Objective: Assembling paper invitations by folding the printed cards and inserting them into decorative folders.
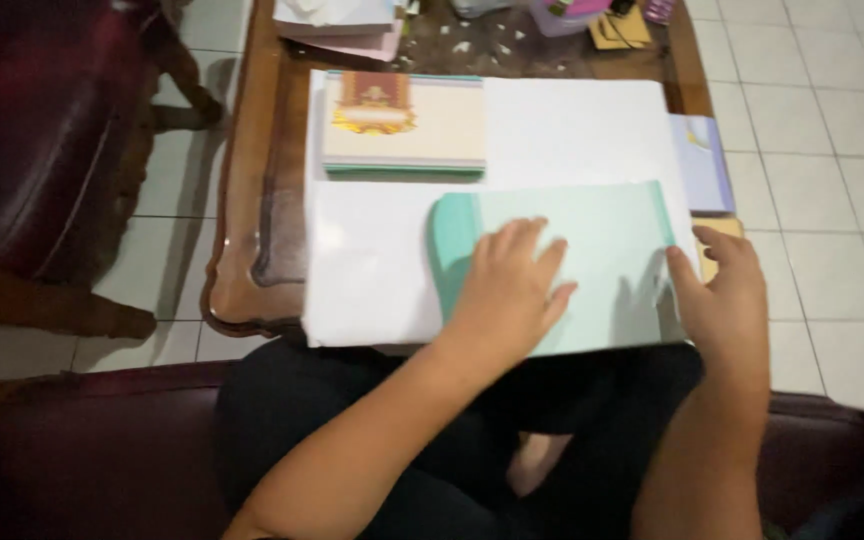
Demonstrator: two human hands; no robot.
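My left hand (508, 290) lies flat, palm down, fingers spread, pressing on the pale green sheet (592, 250); not pinching anything, just weight on top. My right hand (727, 295) sits at the sheet's right edge, thumb and fingers loosely apart, tips touching that edge; can't tell if any paper is actually nipped between them.

The green sheet lies w/ its long axis left-to-right across my lap side of the white board (372, 270), its left end curled up in a roll; so the curl is to the left of my left hand, the free flat edge right under my right hand; right hand is nearer the loose edge, left nearer the curl.

A cream card stack (422, 125) w/ a gold-and-brown emblem sits farther away on the board, well apart from both hands; wooden table (252, 200) beneath.
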